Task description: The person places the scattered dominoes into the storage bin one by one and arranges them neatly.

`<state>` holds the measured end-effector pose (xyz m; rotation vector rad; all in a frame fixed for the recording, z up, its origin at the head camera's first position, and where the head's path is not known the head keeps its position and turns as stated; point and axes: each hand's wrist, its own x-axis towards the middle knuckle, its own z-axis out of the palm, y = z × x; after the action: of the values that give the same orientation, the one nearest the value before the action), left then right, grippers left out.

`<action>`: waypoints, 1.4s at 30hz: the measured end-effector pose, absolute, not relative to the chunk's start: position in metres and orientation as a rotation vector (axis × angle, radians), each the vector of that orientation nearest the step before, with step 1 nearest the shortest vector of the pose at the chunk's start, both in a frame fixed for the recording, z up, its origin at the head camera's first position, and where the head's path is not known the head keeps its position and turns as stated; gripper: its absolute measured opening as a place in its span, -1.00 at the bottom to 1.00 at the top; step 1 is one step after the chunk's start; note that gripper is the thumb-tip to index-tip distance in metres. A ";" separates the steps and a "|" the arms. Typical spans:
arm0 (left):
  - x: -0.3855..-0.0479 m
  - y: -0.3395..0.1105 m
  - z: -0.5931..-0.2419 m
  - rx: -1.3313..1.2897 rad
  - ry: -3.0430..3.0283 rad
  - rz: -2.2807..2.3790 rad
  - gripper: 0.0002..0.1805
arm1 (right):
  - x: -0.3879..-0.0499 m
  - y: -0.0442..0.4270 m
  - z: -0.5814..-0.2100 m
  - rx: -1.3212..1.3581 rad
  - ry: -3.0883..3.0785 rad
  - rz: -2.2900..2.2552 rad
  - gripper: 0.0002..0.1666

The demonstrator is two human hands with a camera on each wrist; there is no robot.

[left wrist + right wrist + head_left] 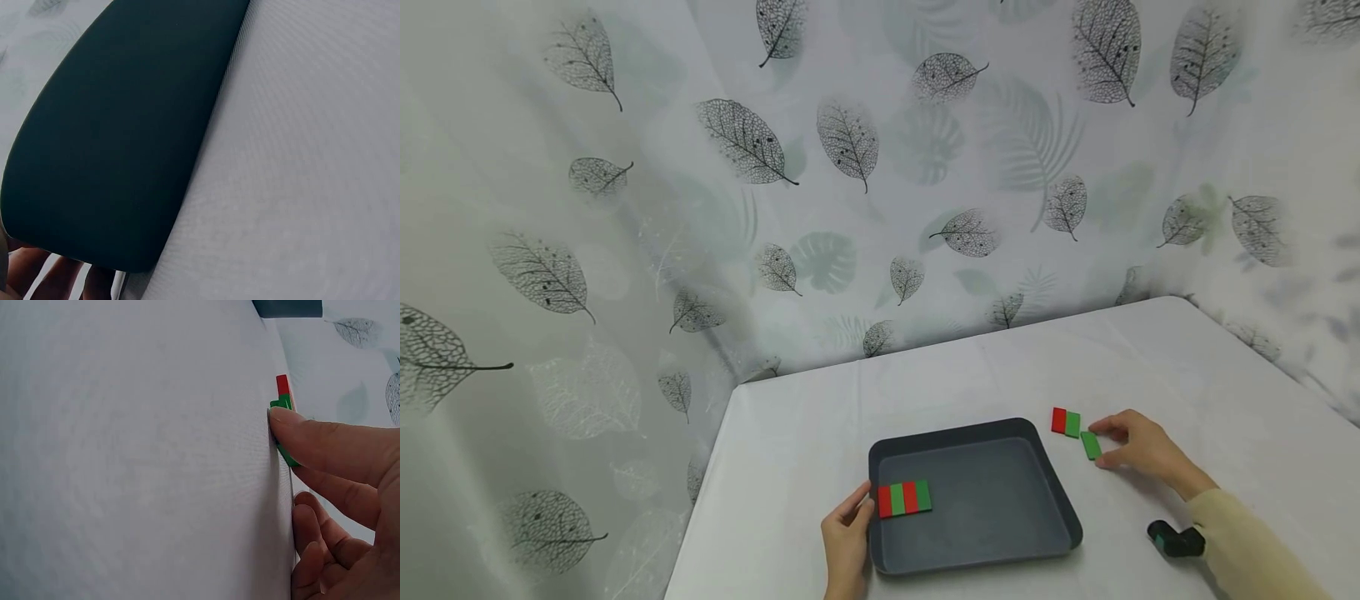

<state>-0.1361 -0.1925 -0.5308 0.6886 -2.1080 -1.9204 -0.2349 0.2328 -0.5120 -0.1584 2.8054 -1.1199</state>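
Note:
Near the table's right side, my right hand [1138, 446] pinches a green rectangular tile [1091, 445] by its ends between thumb and finger. Just beyond it, a red tile [1059, 420] and another green tile [1072, 425] lie side by side; the right wrist view also catches a red tile [282, 384] past the thumb. My left hand [846, 537] holds the left rim of a dark grey tray [985, 562], its fingers [59, 278] partly hidden by the tray wall in the left wrist view. Inside the tray, against its left side, a row of alternating red and green tiles [904, 498] lies flat.
A white cloth covers the table [797, 450]. Leaf-patterned curtains [880, 208] hang behind it and at both sides. A black wrist camera [1176, 540] sits by the right sleeve [1247, 542], low over the table.

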 end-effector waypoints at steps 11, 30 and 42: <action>-0.134 -0.191 -0.529 0.685 -2.114 -1.898 -0.66 | -0.234 0.233 -0.496 -0.178 2.827 -1.215 -0.36; -0.135 -0.190 -0.527 0.673 -2.097 -1.905 -0.66 | -0.202 0.120 -0.438 -0.490 2.701 -1.619 -0.40; -0.135 -0.190 -0.529 0.669 -2.087 -1.916 -0.66 | -0.197 0.048 -0.463 -0.611 2.607 -1.550 -0.47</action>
<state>-0.1350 -0.1904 -0.5290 0.6690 -2.0870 -1.9164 -0.1973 0.0485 -0.4630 -0.6110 2.6075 -1.5503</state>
